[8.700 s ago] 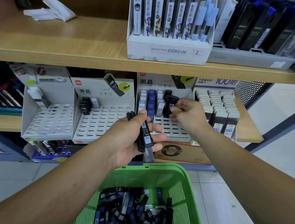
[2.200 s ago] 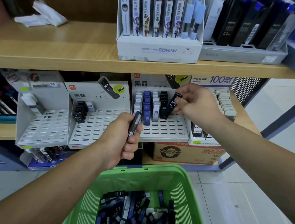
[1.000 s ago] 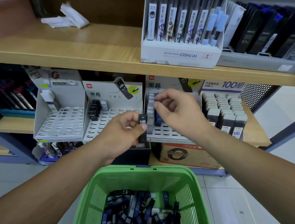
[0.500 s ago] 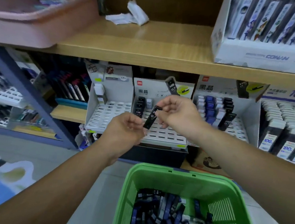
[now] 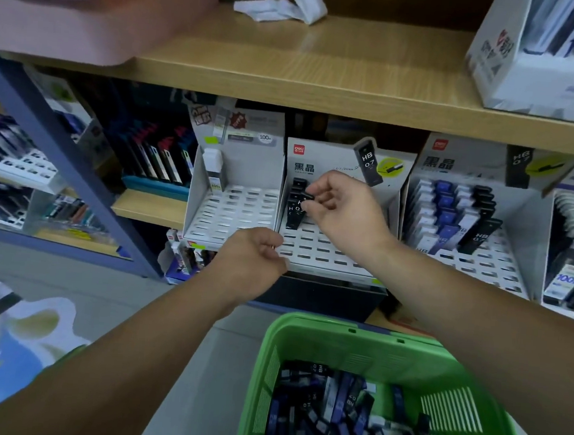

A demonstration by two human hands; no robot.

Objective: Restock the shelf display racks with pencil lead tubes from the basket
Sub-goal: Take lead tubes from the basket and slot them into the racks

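A long wooden shelf (image 5: 323, 83) is stretched across the top. A pink bin (image 5: 89, 6) is parked on its left end, a white box (image 5: 531, 68) on its right, and some crumpled white paper (image 5: 281, 5) is left at the back. Down low, a green basket (image 5: 354, 346) is seen loaded with a jumble of dark and blue lead tubes (image 5: 331, 416).

Under the shelf, white slotted racks are lined up:
- The left rack (image 5: 234, 216) is stocked with one white tube.
- The middle rack (image 5: 324, 254) has a short column of black tubes (image 5: 296, 185) at its back left.
- The right rack (image 5: 501, 265) (way fuller) is stocked in blue, white and black.

The middle rack's slots are partly blocked by both hands. The left hand (image 5: 251, 266) is held at its front edge, fingers (image 5: 276, 247) loosely curled, nothing seen in them. The right hand (image 5: 344, 208) is raised over the back rows. A black tube (image 5: 299, 207) marked HB 0.7 is pinched at its top, right against that column.
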